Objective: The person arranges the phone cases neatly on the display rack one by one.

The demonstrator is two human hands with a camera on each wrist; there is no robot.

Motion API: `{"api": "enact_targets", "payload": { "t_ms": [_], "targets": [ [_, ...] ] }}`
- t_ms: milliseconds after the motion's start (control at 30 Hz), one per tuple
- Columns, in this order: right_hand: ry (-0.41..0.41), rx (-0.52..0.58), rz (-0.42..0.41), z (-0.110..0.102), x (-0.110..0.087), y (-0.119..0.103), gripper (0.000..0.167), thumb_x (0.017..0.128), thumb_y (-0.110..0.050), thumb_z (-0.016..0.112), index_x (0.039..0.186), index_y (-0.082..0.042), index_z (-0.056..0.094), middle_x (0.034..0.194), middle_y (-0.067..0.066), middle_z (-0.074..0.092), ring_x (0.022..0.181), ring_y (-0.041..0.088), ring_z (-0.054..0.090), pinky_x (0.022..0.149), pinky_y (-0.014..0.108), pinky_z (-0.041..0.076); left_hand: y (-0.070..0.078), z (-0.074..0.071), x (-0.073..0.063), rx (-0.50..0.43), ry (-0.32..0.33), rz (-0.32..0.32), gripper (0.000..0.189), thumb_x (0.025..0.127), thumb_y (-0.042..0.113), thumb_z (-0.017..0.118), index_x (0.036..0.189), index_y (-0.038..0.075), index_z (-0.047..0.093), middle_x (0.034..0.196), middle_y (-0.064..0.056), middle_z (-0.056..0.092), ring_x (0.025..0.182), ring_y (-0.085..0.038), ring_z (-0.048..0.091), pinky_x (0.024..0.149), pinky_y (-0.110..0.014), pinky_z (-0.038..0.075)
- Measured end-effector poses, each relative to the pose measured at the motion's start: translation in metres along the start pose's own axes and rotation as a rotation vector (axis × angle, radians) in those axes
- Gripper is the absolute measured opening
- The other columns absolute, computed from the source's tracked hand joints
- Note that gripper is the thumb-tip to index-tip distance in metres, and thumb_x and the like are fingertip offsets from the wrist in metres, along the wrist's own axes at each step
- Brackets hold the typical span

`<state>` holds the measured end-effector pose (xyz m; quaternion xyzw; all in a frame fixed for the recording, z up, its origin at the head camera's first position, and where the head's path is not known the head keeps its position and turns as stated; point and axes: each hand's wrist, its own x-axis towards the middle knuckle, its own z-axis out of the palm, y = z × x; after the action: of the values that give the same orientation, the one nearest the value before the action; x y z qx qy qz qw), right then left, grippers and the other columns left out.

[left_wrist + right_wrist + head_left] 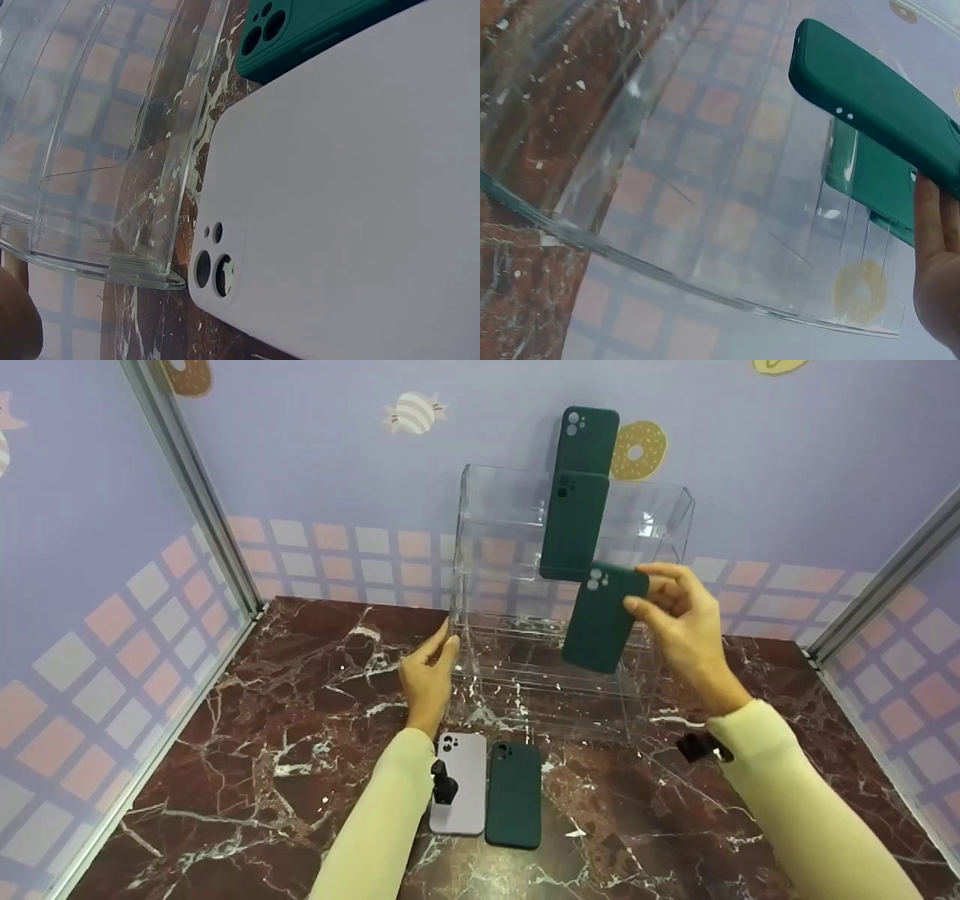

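Between thumb and fingers, my right hand (686, 622) pinches a dark green phone case (604, 622) by its upper right edge. That case is held in front of the clear acrylic rack (480, 585); the right wrist view shows its side edge (877, 97). Two more green cases stand upright in the rack's upper tiers, a middle one (576, 525) and a top one (589, 439) partly covered by it. My left hand (431, 675) touches the rack's left side with thumb and fingers. On the table lie a pale lilac case (469, 780) and another green case (514, 795), side by side.
The dark red marbled table (300, 720) carries the rack near the back wall. Patterned lavender walls (337, 465) with metal corner posts (191, 472) enclose the left, back and right. Small black wrist cameras sit at both cuffs.
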<state>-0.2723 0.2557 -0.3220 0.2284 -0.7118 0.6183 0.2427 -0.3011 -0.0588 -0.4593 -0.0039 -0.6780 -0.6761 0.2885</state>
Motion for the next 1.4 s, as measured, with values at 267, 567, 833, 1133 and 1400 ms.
{"api": "enact_targets", "payload": {
  "t_ms": [267,567,833,1133,1400],
  "targets": [
    [0.074,0.064,-0.034,0.008,0.027,0.004,0.036,0.092,0.015,0.075,0.125,0.003,0.070,0.096,0.014,0.074,0.083,0.019,0.073,0.079,0.028,0.061,-0.001,0.000,0.000,-0.002,0.014,-0.010,0.030,0.099,0.012,0.078,0.128,0.012,0.077,0.126,-0.005,0.074,0.112,-0.017,0.073,0.095,-0.029,0.057],
    [0.105,0.037,-0.047,0.015,0.047,0.012,0.036,0.093,0.011,0.076,0.126,-0.003,0.073,0.096,0.015,0.072,0.084,0.021,0.073,0.081,0.029,0.062,-0.002,0.002,0.001,-0.027,0.019,0.034,0.029,0.098,0.008,0.078,0.127,0.007,0.077,0.126,-0.007,0.074,0.118,-0.021,0.071,0.100,-0.030,0.056],
    [0.110,0.026,-0.023,0.020,0.056,0.025,0.038,0.093,0.012,0.075,0.128,-0.003,0.073,0.093,0.009,0.071,0.089,0.020,0.075,0.082,0.030,0.063,0.002,0.003,-0.001,-0.028,-0.002,0.005,0.031,0.099,0.011,0.078,0.130,0.011,0.077,0.127,-0.005,0.074,0.112,-0.019,0.074,0.093,-0.029,0.058],
    [0.097,0.093,0.045,0.025,0.059,0.039,0.039,0.094,0.006,0.077,0.130,-0.006,0.073,0.097,0.015,0.071,0.091,0.024,0.073,0.086,0.034,0.063,0.001,0.004,0.000,-0.034,-0.001,0.028,0.031,0.099,0.007,0.077,0.129,0.007,0.076,0.129,-0.005,0.073,0.120,-0.020,0.071,0.101,-0.032,0.056],
    [0.085,0.073,0.089,0.032,0.061,0.045,0.038,0.094,0.004,0.079,0.130,-0.006,0.073,0.094,0.010,0.072,0.092,0.024,0.073,0.087,0.034,0.062,0.000,0.003,0.001,-0.030,0.013,0.017,0.030,0.099,0.008,0.077,0.128,0.008,0.077,0.128,-0.005,0.074,0.115,-0.019,0.072,0.097,-0.030,0.057]
  ]
}}
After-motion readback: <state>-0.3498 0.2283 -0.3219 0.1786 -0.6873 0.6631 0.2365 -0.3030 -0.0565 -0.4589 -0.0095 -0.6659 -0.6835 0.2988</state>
